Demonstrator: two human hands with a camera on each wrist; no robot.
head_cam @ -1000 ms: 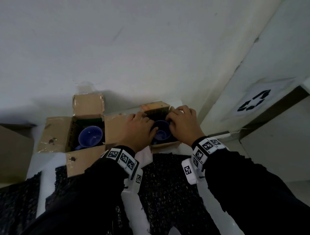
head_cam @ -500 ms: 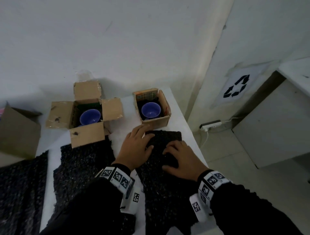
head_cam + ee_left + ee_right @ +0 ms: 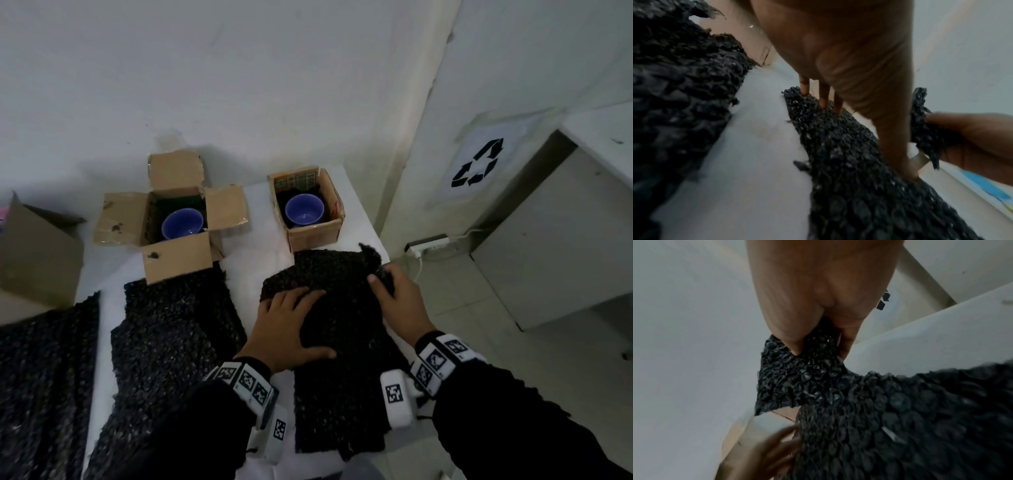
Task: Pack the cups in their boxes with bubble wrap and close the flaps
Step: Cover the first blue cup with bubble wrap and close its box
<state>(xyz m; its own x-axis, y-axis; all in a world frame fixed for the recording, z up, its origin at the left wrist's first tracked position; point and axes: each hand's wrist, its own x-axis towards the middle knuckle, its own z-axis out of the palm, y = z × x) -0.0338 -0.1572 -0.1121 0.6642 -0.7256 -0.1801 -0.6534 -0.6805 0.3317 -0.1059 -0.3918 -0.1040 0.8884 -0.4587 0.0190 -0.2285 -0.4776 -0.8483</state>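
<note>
Two open cardboard boxes stand at the back of the white table. The left box point(image 3: 116, 219) holds a blue cup point(image 3: 181, 224), and the right box point(image 3: 313, 233) holds another blue cup point(image 3: 304, 209). In front of the right box lies a sheet of black bubble wrap point(image 3: 337, 329). My left hand point(image 3: 291, 325) presses flat on its left part, fingers straight point(image 3: 823, 97). My right hand point(image 3: 394, 294) pinches the sheet's far right corner point(image 3: 797, 378) between thumb and fingers and lifts it off the table.
A second black bubble wrap sheet point(image 3: 171, 329) lies left of my hands, and a third point(image 3: 41, 377) at the far left. Another cardboard box point(image 3: 37, 253) stands at the left edge. The table edge point(image 3: 370, 222) drops off on the right toward a floor socket point(image 3: 428, 243).
Both hands left the right box and came back toward me onto the bubble wrap sheet. The right hand has taken hold of its far right corner and raised it.
</note>
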